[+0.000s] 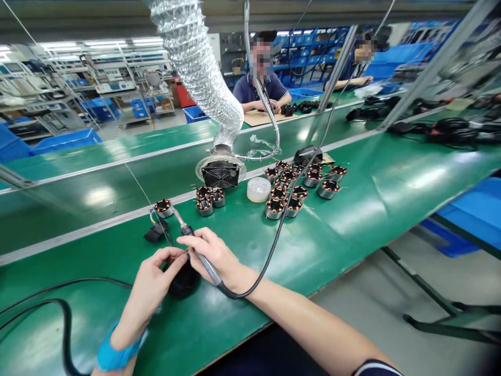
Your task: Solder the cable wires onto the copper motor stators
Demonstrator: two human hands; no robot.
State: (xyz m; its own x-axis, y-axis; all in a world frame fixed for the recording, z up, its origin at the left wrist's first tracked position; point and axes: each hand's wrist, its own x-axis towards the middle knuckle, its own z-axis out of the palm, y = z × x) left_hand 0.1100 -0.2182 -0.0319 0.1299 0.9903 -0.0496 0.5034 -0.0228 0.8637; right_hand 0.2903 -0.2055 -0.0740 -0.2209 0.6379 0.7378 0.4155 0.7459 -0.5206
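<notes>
A soldering iron [209, 269] lies in the grip of my right hand [223, 256], its tip pointing away to the upper left. My left hand [152, 279] is closed in a pinch on a thin wire [187, 251], close to the right fingertips. Beneath both hands sits a round black part [183, 282], partly hidden by them. Just beyond the iron's tip is a motor stator [163, 208] with copper windings; whether the tip touches it I cannot tell. Coloured leads run from that stator towards a small black block [156, 231].
Several stators [276, 208] stand right of a roll of clear tape [258, 189]; a smaller group [204, 206] is nearer. A fan [220, 176] hangs under a foil duct [195, 57]. The iron's cord [274, 243] crosses the bench. Two people sit opposite.
</notes>
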